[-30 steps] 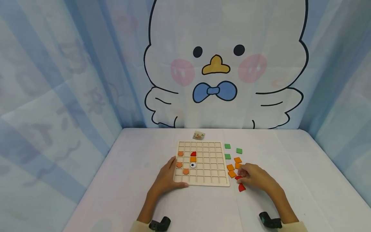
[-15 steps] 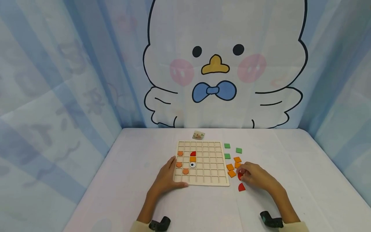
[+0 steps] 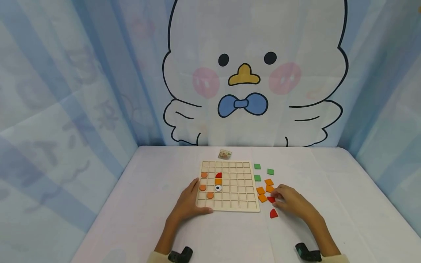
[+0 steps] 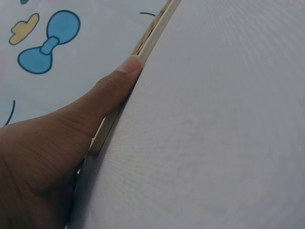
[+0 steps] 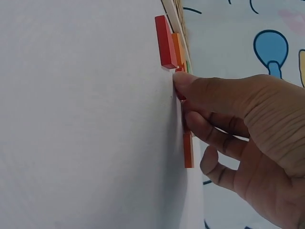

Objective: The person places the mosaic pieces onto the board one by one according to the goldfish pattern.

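A square wooden grid board (image 3: 239,201) lies on the table, bearing several orange discs, a red quarter-circle tile, an orange square and a white eye disc. My left hand (image 3: 190,202) rests at its near left corner, thumb along the front edge, fingers extended beside the left edge. In the left wrist view the thumb (image 4: 112,86) presses the board's side. Right of the board, my right hand (image 3: 289,200) pinches a red quarter-circle tile (image 3: 271,199) with thumb and fingertips, low over the table. Another red quarter-circle tile (image 3: 273,213) lies just nearer to me.
Several loose orange square tiles (image 3: 262,198) lie left of and beyond my right hand. Green square tiles (image 3: 270,171) are farther back, right of the board. A small patterned card (image 3: 225,154) lies behind the board. A printed curtain (image 3: 243,128) hangs behind the table (image 3: 158,175).
The red tile at my right fingertips has been turned, and its position has shifted slightly. My left hand and the board have stayed in place.
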The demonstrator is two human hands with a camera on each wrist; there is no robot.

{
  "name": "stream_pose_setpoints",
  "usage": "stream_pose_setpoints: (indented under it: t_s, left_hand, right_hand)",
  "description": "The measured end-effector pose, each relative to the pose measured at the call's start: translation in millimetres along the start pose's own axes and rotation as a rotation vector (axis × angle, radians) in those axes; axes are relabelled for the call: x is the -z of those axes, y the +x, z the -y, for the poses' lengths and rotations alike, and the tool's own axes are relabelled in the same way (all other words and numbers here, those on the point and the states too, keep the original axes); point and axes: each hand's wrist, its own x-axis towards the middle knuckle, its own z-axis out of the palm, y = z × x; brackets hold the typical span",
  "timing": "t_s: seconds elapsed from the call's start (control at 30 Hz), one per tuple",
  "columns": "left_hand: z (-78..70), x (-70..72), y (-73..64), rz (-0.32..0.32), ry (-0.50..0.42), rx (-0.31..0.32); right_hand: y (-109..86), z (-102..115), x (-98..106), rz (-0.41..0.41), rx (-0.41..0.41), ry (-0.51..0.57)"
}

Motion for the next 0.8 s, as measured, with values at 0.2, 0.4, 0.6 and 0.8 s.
stream_pose_setpoints:
  t_s: [0.2,0.4,0.6,0.8]
  left_hand:
    - [-1.0,0.4,-0.3,-0.001,-0.005,-0.001]
    - [-1.6,1.4,-0.2,-0.004,-0.002,-0.006]
    - [-1.8,2.0,-1.7,0.001,-0.021,0.002]
    - [-0.7,2.3,-1.8,0.004,0.001,-0.01]
  right_hand:
    - [1.0,-2.6,-0.7,-0.004,0.007,-0.002]
    - [0.5,-4.1,-1.5,-0.01,0.02,-0.012]
    - [-0.1,-4.4,-0.6,-0.008,0.044,-0.017]
    - [0.5,-3.6,1.7,-0.013,0.05,-0.015]
